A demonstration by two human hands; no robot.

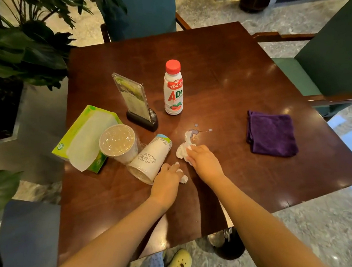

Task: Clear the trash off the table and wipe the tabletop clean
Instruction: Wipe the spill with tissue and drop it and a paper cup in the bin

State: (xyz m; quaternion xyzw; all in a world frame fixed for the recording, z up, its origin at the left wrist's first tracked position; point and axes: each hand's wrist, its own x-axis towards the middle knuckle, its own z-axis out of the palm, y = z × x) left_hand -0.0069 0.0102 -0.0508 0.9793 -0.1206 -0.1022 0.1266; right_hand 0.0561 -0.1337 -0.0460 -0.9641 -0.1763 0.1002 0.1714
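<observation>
On the dark wooden table (227, 70), my right hand (205, 161) presses on a crumpled white tissue (185, 146) that reaches into a small whitish spill (196, 131). My left hand (166, 179) is closed on a smaller tissue wad (183, 176). Just left of it a white paper cup (150, 158) lies on its side, beside an upright cup with a clear lid (118, 141). A white drink bottle with a red cap (173, 89) stands behind the spill. A folded purple cloth (272, 132) lies to the right, untouched.
A green tissue box (85, 135) sits at the left edge, with a sign holder on a black base (135, 103) behind the cups. Blue-green chairs (330, 60) stand at the far and right sides. Large plants (27, 45) crowd the left. The table's pedestal (227, 243) is below.
</observation>
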